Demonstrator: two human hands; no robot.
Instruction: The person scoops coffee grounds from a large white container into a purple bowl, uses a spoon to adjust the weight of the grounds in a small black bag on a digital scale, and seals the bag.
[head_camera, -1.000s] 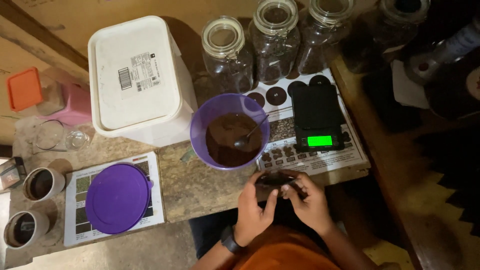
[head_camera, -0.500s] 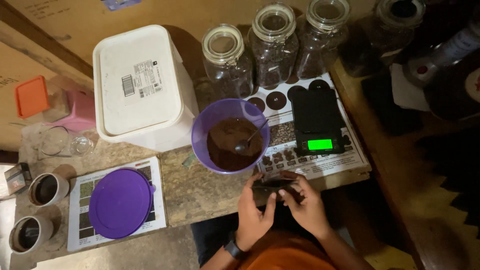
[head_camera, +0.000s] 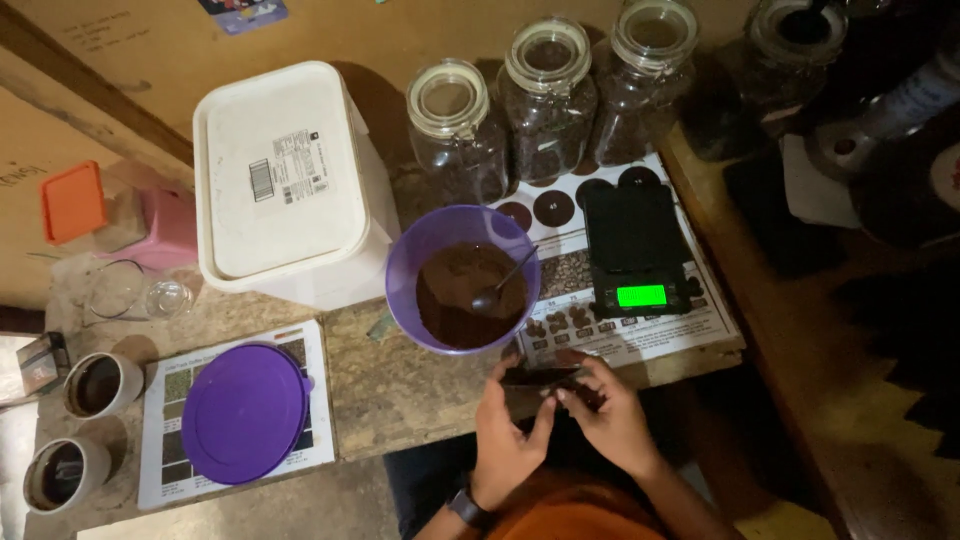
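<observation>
Head view looked down on the table (head_camera: 420, 400). Left hand (head_camera: 505, 435) and right hand (head_camera: 612, 418) met just below the purple bowl (head_camera: 405, 262), at the table's near edge. Both were curled around a small dark flat object (head_camera: 540, 377), fingers partly closed, pinching it from either end; what it was could not be told in the dim light. It sat level between the hands, probably kept close to the bowl for convenience.

Purple bowl held dark brown grounds, with a spoon (head_camera: 500, 287) resting in them, handle leaning on the right rim. Purple lid (head_camera: 245, 412) lay off to the bowl's left on a printed sheet. Right of the bowl: black scale (head_camera: 635, 245), display lit green. Behind the bowl: row of glass jars (head_camera: 545, 100) with dark contents. Left of the bowl: large white lidded tub (head_camera: 285, 180).
</observation>
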